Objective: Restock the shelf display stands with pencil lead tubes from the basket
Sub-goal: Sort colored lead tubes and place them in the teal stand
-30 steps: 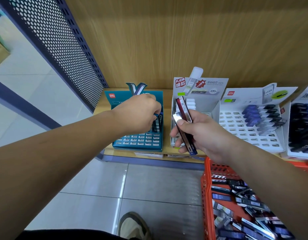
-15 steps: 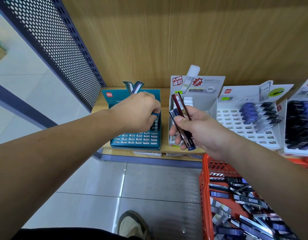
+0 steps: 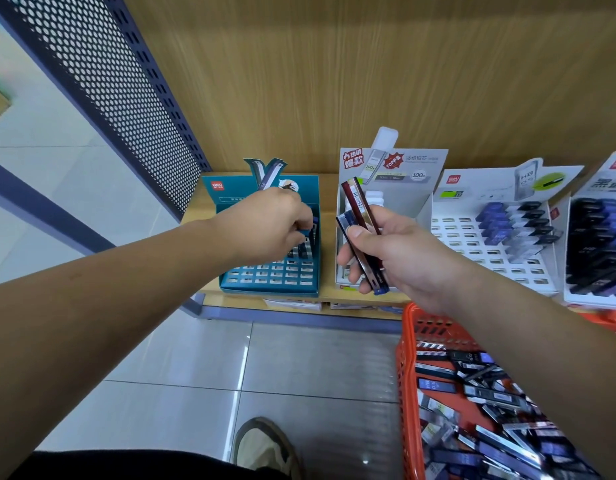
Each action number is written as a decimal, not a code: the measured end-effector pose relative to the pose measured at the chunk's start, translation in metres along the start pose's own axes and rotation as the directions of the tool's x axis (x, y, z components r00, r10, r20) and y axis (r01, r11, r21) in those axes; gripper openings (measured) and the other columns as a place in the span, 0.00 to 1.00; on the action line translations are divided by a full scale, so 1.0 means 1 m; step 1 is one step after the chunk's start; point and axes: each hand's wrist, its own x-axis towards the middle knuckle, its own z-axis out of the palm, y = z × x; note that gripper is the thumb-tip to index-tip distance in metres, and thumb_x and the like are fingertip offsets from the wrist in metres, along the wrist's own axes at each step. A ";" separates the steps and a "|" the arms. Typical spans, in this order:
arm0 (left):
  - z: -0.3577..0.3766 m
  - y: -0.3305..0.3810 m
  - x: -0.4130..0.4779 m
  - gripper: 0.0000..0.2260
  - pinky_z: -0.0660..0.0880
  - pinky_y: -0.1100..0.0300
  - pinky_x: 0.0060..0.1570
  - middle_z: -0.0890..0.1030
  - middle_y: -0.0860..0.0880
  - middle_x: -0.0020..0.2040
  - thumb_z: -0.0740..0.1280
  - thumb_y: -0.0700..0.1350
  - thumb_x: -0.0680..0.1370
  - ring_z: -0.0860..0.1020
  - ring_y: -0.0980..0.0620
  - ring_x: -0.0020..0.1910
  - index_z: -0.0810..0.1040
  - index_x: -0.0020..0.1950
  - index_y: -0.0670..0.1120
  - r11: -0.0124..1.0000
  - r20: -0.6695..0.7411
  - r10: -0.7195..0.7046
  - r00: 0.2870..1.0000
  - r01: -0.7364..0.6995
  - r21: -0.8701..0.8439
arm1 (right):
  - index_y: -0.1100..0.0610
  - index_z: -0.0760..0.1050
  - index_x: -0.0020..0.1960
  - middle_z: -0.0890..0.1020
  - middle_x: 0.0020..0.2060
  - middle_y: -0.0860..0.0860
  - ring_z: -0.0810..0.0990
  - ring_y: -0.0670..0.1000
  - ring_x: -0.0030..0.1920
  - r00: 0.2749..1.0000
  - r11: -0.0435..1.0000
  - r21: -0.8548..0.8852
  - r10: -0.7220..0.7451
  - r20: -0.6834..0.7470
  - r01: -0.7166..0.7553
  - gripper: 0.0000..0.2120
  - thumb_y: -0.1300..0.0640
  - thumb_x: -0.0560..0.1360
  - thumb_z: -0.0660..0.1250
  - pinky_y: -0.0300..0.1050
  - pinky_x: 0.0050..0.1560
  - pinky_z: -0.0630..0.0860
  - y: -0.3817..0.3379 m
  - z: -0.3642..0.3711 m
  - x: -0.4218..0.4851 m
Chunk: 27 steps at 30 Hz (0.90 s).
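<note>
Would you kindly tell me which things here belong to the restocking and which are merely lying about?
Job: left hand pinching a blue tube at the teal cardboard display stand; right hand gripping slim dark red and blue lead tubes; orange plastic basket of loose tubes.
Just there: dark perforated metal side panel; brown shoe.

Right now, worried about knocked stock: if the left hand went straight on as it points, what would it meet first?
The left hand would likely meet the teal display stand first, by the standing tubes; depth is unclear.
</note>
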 end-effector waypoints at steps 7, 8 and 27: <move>-0.006 0.010 -0.004 0.04 0.77 0.57 0.42 0.79 0.52 0.42 0.70 0.39 0.79 0.77 0.55 0.38 0.82 0.51 0.47 0.967 -0.164 -0.155 0.974 0.115 -0.227 | 0.64 0.75 0.61 0.85 0.42 0.60 0.79 0.56 0.36 0.997 0.991 0.121 0.061 0.041 -0.065 0.08 0.66 0.85 0.59 0.48 0.33 0.75 0.001 0.004 0.000; -0.009 0.016 -0.006 0.05 0.77 0.60 0.39 0.81 0.51 0.41 0.68 0.38 0.80 0.78 0.55 0.37 0.83 0.51 0.47 0.903 -0.157 -0.236 0.959 0.157 -0.399 | 0.64 0.75 0.60 0.85 0.43 0.60 0.79 0.55 0.36 0.997 0.989 0.127 0.067 0.040 -0.072 0.08 0.67 0.85 0.59 0.47 0.34 0.76 0.001 0.004 0.000; -0.010 0.002 -0.059 0.12 0.74 0.54 0.60 0.80 0.54 0.60 0.75 0.53 0.76 0.77 0.54 0.60 0.84 0.60 0.56 0.985 -0.112 -0.077 0.991 0.059 -0.160 | 0.59 0.76 0.60 0.78 0.32 0.58 0.62 0.48 0.23 0.984 0.984 0.025 0.175 -0.016 -0.175 0.09 0.64 0.82 0.61 0.36 0.24 0.54 -0.013 0.040 0.008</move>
